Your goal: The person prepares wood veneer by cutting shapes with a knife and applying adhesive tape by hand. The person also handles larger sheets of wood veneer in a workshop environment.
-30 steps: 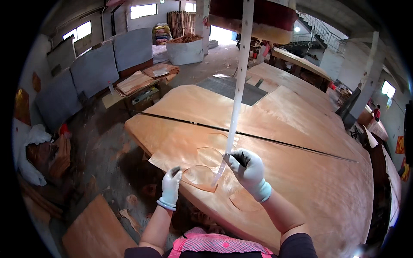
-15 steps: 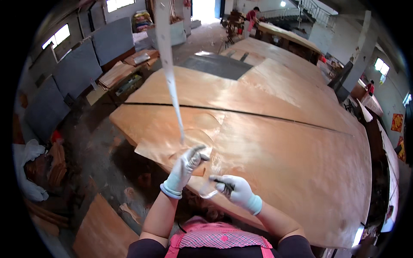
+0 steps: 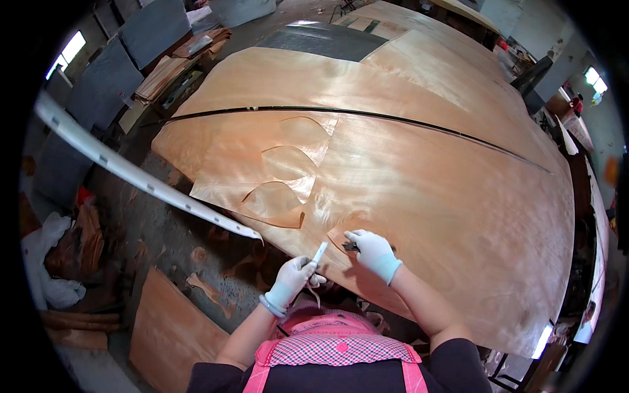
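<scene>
Work in hand appears to be patching or taping a large veneer sheet, which lies across the counter and fills the centre and right of the frame.

The left hand, gloved, is closed on a narrow white tape strip at lower centre, pinching it between thumb and fingers. The right hand, also gloved, rests on the sheet just beside it, fingers curled round a small dark tool; its kind cannot be told.

Three leaf-shaped patches sit in a column on the sheet, centre-left, above the hands. A long white strip runs from upper left toward lower centre, apart from the sheet.

Judgement: the step is fixing a repair near the sheet's lower edge. The next move likely calls for laying the tape flat over the seam without creasing it.

Containers: none is clearly visible. Stacked boards lie at upper left; scraps litter the floor at lower left.
</scene>
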Demonstrator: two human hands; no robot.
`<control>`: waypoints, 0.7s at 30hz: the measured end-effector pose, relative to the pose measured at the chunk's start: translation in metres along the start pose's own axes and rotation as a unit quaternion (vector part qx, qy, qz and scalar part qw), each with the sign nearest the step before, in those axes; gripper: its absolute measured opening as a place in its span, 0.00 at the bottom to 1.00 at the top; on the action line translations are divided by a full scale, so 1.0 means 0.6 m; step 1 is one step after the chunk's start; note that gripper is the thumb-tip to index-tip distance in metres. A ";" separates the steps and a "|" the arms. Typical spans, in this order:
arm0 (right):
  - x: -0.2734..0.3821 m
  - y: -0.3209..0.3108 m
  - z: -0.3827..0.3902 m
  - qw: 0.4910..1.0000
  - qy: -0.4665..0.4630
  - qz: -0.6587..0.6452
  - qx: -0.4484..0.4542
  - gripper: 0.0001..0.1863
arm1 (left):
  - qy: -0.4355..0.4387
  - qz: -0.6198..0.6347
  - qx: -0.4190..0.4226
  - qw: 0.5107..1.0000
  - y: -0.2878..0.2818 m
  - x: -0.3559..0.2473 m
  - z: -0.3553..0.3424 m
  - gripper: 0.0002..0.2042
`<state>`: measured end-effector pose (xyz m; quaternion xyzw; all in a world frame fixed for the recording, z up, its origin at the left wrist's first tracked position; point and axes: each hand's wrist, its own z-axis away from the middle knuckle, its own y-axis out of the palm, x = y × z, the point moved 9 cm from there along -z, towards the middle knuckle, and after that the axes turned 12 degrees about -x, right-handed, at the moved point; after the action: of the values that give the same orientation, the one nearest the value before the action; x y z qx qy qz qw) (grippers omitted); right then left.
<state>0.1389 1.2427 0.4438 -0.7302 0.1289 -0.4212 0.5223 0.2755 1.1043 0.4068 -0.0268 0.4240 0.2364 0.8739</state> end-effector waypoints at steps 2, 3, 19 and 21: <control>0.010 0.008 -0.024 0.995 -0.096 0.030 -0.019 0.14 | 0.006 -0.015 -0.018 1.000 -0.006 -0.003 -0.015 0.09; 0.014 0.017 -0.031 0.990 -0.132 0.049 -0.007 0.14 | 0.013 -0.002 -0.031 0.999 -0.009 -0.007 -0.022 0.09; 0.005 0.050 -0.023 0.978 -0.195 0.074 0.016 0.25 | -0.068 -0.025 -0.075 0.995 0.045 0.048 -0.167 0.09; 0.009 0.047 -0.027 0.980 -0.193 0.056 0.011 0.25 | -0.072 -0.016 -0.074 0.994 0.046 0.048 -0.168 0.09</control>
<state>0.1369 1.2169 0.4234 -0.7833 0.0617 -0.2440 0.5684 0.2051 1.1147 0.3249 -0.0809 0.3404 0.2545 0.9016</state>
